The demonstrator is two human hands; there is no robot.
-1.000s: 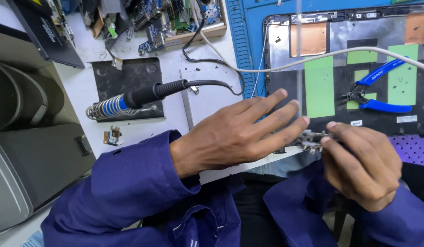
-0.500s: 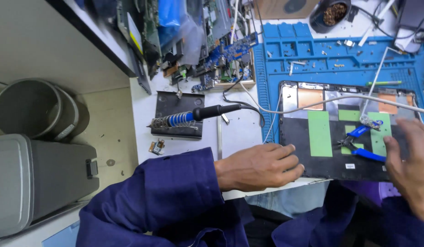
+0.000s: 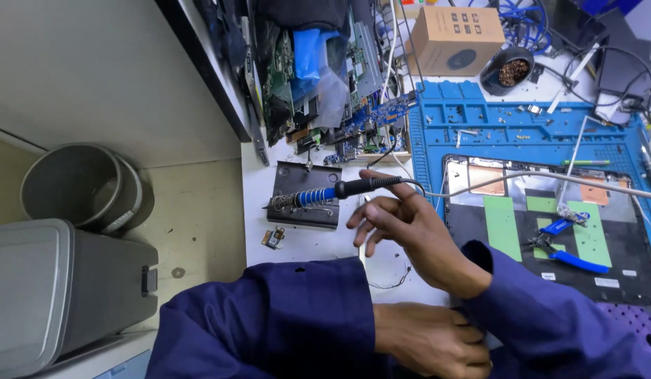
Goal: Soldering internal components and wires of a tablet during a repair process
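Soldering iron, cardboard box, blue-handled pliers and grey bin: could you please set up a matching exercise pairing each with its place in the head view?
Things:
1. soldering iron
2. cardboard box
3. blue-handled pliers
4. grey bin

Places:
A. lying on the dark opened device with green patches
B. on the floor, left of the white bench
C. at the far edge of the bench, beyond the blue work mat
D. in a spring holder on a dark base, just beyond the right hand's fingertips

Pairs: 1-D, 2-C, 3-A, 4-B. The right hand reaches across the body; the left hand rests near the lap.
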